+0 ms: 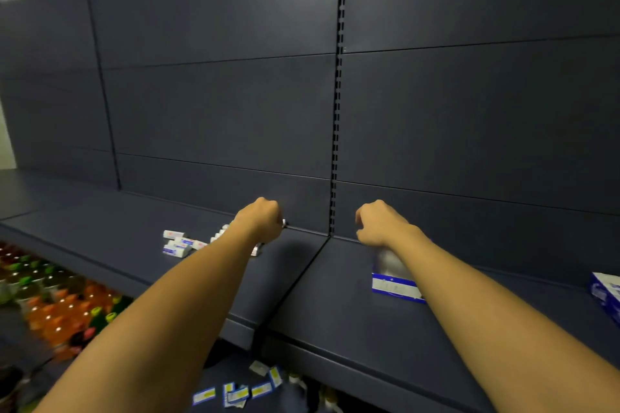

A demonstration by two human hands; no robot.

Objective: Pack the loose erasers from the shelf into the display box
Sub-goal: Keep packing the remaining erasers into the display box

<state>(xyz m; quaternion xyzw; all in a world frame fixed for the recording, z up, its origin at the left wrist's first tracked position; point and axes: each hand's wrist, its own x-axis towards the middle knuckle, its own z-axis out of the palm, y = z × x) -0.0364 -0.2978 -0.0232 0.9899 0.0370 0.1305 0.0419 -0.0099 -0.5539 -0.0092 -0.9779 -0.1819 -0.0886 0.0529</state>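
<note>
Display box (396,285) sits on the dark shelf (352,295) under my right forearm, blue and white card, open top; my arm covers most of it, so I can't tell what's in it. Print on its front panel is too small to read. My right hand (375,223) hovers above the box's back end, fingers (359,213) loosely curled downward, nothing visibly in them. My left hand (261,216) is fisted near the back panel over the loose erasers (177,243), fingers curled tight; a small white bit (284,223) pokes out at the knuckle side, looks like an eraser clamped in the fist but partly hidden. Loose erasers are small white blocks with blue-and-red sleeves, scattered in a heap left of my left wrist, some behind the arm; writing blurred. Shelf is matte dark grey metal with a seam between two sections. Second blue-white box (607,292) at far right edge, cut off. Lower shelf has small blue-yellow packets (235,391). Bottles (50,298) with coloured caps lower left, blurred.
</note>
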